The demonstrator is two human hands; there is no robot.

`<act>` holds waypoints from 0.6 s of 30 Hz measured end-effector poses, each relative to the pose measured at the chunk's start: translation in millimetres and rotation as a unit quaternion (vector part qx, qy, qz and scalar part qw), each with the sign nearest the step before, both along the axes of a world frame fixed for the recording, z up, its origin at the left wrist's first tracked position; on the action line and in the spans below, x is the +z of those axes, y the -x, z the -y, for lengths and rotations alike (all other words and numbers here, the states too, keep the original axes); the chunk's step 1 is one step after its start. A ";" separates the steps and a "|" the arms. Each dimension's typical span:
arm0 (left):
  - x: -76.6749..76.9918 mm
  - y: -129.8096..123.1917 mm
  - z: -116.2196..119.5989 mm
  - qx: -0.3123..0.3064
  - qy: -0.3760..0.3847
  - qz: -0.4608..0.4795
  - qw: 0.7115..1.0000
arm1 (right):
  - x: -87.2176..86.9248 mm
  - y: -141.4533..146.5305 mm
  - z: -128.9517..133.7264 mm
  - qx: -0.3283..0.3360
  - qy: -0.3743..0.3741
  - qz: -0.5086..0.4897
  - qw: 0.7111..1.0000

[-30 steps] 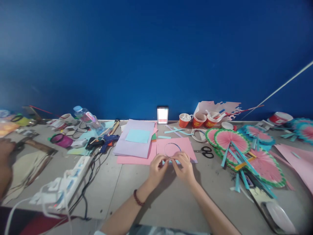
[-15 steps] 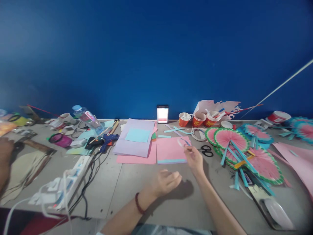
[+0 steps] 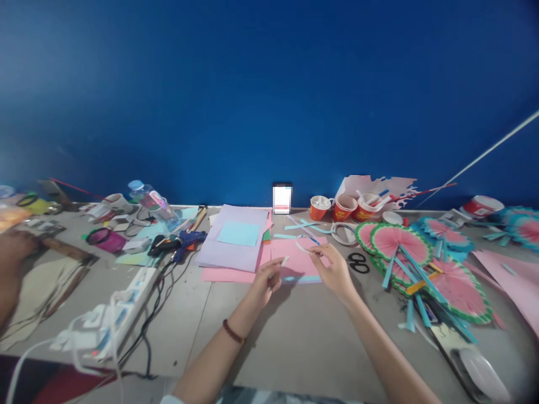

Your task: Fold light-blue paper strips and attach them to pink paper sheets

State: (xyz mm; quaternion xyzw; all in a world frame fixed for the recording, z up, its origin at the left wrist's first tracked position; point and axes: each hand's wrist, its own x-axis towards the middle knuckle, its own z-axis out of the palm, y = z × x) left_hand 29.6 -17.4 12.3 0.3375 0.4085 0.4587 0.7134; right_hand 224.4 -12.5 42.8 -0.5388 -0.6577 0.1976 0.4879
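Observation:
My left hand [image 3: 266, 280], with a dark red bead bracelet [image 3: 233, 331] on its wrist, is closed on a small white piece [image 3: 285, 261] that sticks up from its fingertips. My right hand [image 3: 332, 269] pinches a thin pale strip [image 3: 301, 245] with a blue part beside it; its exact kind is too small to tell. Both hands are over the near part of a pink sheet [image 3: 290, 252], which has a light blue strip [image 3: 301, 279] along its near edge. The hands are apart from each other.
Purple paper [image 3: 210, 247] bears a light blue sheet [image 3: 238, 233]. Scissors [image 3: 358, 262], paper cups [image 3: 345, 207] and pink-green paper fans [image 3: 400, 244] lie right. A glue gun [image 3: 185, 241], power strip [image 3: 126, 314] and bottle [image 3: 155, 203] stand left. Another person's hand [image 3: 19, 244] is far left.
My left hand has moved up and forward to the pink sheet, and the white piece now shows in its fingers. My right hand has shifted only slightly, still pinching the strip.

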 end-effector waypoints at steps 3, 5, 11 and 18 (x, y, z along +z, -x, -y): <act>3.2 1.6 -0.1 0.005 0.026 0.026 0.999 | 1.3 5.1 -21.6 0.021 -0.014 0.021 0.999; 4.2 2.1 0.5 -0.003 0.027 0.023 0.999 | -1.8 12.3 -38.6 0.046 -0.009 0.036 0.998; 4.3 1.5 1.2 -0.004 0.017 0.028 0.999 | -9.9 48.0 -82.6 0.107 -0.006 0.091 0.990; 4.2 0.1 -0.2 -0.002 0.009 0.001 1.000 | -28.8 88.7 -117.1 0.151 -0.010 0.092 0.984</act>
